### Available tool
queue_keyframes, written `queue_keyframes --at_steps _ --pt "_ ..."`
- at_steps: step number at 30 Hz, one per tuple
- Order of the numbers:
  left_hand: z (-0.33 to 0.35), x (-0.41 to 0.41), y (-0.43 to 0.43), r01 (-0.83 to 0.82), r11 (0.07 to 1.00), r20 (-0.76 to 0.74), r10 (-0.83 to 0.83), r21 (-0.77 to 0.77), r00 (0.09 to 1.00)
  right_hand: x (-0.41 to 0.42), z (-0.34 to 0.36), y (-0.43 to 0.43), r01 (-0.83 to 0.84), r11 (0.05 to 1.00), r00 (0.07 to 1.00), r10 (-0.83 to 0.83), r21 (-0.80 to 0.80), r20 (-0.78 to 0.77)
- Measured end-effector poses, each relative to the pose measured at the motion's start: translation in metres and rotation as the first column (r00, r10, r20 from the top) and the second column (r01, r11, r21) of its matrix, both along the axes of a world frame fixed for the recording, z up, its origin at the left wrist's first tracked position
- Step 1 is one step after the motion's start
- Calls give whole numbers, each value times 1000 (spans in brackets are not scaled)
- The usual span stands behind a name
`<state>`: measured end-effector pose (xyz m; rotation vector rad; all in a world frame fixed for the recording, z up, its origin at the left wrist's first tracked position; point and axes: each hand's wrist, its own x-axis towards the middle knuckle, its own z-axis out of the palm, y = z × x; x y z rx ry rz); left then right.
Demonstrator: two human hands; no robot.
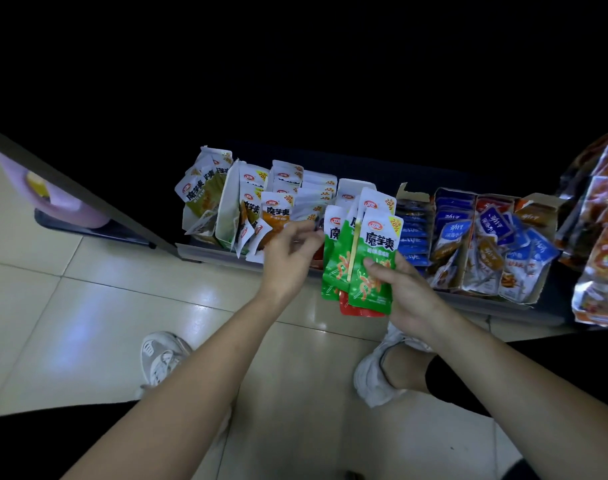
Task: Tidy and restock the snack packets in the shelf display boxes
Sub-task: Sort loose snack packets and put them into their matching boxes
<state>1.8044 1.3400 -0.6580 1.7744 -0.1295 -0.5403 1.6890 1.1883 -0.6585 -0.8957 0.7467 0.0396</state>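
Observation:
My right hand (404,292) grips a fanned bunch of green and white snack packets (371,261) by their lower ends, with a red packet (345,306) behind them, in front of the low shelf. My left hand (288,252) reaches toward the packets' left edge, fingers curled; whether it pinches one I cannot tell. Behind stand white display boxes (226,209) with olive, orange and white packets, some upright, some tumbled forward.
To the right are torn boxes of blue packets (413,233) and mixed blue and brown packets (496,251). Red-orange bags (604,237) hang at the far right. A grey shelf end (87,199) runs at left. My white shoes (160,358) stand on the tiled floor.

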Motion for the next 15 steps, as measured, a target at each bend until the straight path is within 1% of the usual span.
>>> queue_keyframes --at_steps 1,2,3,4,6,9,12,15 --pt "7 -5 -3 62 992 -141 -77 -110 987 1 3 2 -7 999 1000 7 45 9" --pt "8 -8 -4 125 976 -208 -161 -177 965 2 6 4 -25 996 1000 23 85 21" --pt "11 -12 -4 172 965 -214 -214 -196 953 3 10 6 -41 992 999 37 120 38" --pt "14 -15 -1 190 962 -187 -227 -197 956 4 13 8 -51 988 998 45 143 47" --pt "19 -16 7 149 970 -136 -177 -194 975 5 17 12 -54 986 998 47 158 48" --pt "24 -14 21 72 979 -110 -95 -189 989 5 22 18 -44 989 999 41 143 23" --pt "26 -13 31 -42 980 -117 20 -192 993 6 22 18 -43 992 999 44 121 -4" --pt "30 -18 34 -178 958 -152 146 -226 978 8 24 20 -109 990 994 108 86 19"
